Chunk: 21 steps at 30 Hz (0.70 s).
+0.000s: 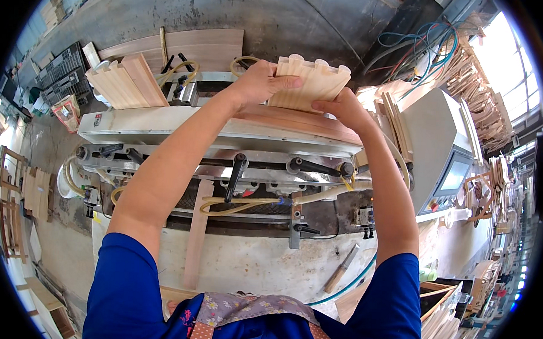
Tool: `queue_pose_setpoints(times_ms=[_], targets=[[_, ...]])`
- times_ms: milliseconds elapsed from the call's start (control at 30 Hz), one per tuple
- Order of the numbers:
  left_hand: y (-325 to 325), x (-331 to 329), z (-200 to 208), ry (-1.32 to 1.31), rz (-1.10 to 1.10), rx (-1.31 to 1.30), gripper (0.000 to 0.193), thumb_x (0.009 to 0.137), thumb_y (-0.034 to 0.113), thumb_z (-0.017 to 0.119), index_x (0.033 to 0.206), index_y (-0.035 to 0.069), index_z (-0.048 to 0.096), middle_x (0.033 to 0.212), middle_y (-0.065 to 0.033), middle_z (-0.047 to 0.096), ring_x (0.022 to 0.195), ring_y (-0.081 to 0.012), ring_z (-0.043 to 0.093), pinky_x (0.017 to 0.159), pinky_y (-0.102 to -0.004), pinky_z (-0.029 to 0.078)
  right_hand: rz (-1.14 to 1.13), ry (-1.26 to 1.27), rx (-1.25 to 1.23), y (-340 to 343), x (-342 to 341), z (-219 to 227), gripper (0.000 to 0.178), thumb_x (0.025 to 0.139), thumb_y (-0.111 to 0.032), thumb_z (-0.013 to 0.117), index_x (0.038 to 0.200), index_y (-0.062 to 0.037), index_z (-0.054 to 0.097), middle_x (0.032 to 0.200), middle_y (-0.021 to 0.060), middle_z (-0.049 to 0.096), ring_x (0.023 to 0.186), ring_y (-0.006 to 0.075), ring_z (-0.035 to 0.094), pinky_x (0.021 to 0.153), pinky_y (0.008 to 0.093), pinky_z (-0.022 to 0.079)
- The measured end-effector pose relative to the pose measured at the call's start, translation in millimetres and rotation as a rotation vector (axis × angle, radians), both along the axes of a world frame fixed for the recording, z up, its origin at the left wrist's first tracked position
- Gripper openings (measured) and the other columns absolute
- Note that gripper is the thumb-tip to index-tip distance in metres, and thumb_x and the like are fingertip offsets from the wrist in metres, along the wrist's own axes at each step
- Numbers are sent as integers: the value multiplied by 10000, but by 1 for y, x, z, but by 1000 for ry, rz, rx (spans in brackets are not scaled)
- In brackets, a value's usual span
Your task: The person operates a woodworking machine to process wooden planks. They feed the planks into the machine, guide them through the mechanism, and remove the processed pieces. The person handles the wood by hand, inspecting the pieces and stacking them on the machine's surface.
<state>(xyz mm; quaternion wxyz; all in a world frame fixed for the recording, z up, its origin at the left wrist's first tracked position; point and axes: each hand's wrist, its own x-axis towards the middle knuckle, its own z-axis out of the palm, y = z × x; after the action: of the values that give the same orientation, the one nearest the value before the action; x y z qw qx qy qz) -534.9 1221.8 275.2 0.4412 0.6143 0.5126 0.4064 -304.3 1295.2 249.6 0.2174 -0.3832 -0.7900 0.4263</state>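
Note:
Both of my hands hold a pale wooden board [313, 84] with rounded dovetails along its top end; I cannot tell whether it is one piece or several together. My left hand [264, 84] grips its left edge, with the thumb across the face. At the lower right edge, my right hand [343, 110] is closed round it, the thumb on the face. The board stands upright just above a reddish plank [303, 121] on top of the machine. Further left, similar pale boards with notched ends [120, 85] lean beside a reddish board [144, 78].
The machine's metal rail carries black clamp levers [238, 168] and yellowish air hoses [237, 205]. A narrow strip of wood [197, 238] lies across the front. On the worktop rests a chisel-like tool [342, 269]. A grey control cabinet with a screen [455, 173] stands at right.

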Motion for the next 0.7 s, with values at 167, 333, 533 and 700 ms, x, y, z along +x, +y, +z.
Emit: queue_pose_setpoints(times_ms=[167, 333, 533, 700], targets=[[3, 0, -8, 18, 29, 39, 402, 805, 381, 689, 965, 14, 659, 848, -9, 624, 765, -90, 524, 671, -266, 425, -75, 637, -437, -22, -9, 30, 528, 876, -480, 542, 1168, -40, 557, 1092, 43, 597, 1009, 164, 541, 895, 312, 390], [10, -4, -11, 26, -23, 23, 423, 818, 375, 675, 1023, 7, 635, 895, -21, 630, 802, -90, 538, 719, -265, 440, -177, 603, -451, -19, -22, 25, 624, 863, -552, 475, 1215, -38, 516, 1186, 87, 553, 1097, 188, 504, 956, 322, 346], [-14, -25, -24, 632, -50, 165, 565, 754, 458, 689, 1100, 20, 602, 997, -107, 645, 910, -220, 601, 811, -336, 456, -201, 555, -432, -22, -22, 26, 613, 876, -538, 387, 1198, -36, 529, 1149, 95, 589, 1034, 206, 558, 887, 339, 416], [-46, -51, -24, 940, -85, 70, 556, 677, 462, 724, 1071, 85, 616, 1003, -95, 641, 933, -277, 601, 809, -383, 456, -185, 583, -428, -21, -24, 25, 611, 873, -535, 398, 1211, -40, 519, 1167, 86, 578, 1032, 201, 557, 894, 336, 411]])
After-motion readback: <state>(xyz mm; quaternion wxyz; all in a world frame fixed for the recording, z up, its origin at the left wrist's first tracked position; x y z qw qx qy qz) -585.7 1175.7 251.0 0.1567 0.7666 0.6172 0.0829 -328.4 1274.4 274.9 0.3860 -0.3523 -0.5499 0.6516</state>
